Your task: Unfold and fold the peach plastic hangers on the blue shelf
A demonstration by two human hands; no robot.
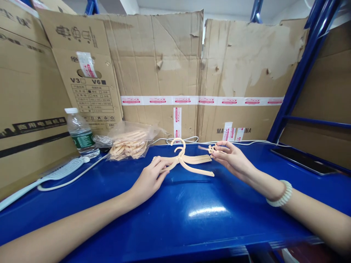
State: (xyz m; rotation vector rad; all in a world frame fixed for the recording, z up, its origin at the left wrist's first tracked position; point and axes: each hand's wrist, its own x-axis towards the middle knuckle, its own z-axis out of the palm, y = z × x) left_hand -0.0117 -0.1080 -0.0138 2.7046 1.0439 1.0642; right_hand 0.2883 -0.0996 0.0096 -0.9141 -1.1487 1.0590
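A beige plastic clothes hanger (196,170) is over the blue tabletop, with one large hook and a smaller curved hook at its top. Several of its arms reach right, and one of them bends lower than the others. My left hand (149,175) is closed around the arms on the left side, and its fingers cover their ends. Just beyond the right arm tips, my right hand (233,159) pinches a few small beige plastic pieces (212,149). A thin, blurred bit sticks out leftward from them. Their exact shape is partly hidden by my fingers.
A clear plastic bag (131,140) of beige pieces lies at the back left, beside a water bottle (80,133). A pale hairbrush (63,170) and white cable lie at left. A dark phone (304,160) lies at right. Cardboard sheets (159,73) stand behind the blue table (170,219).
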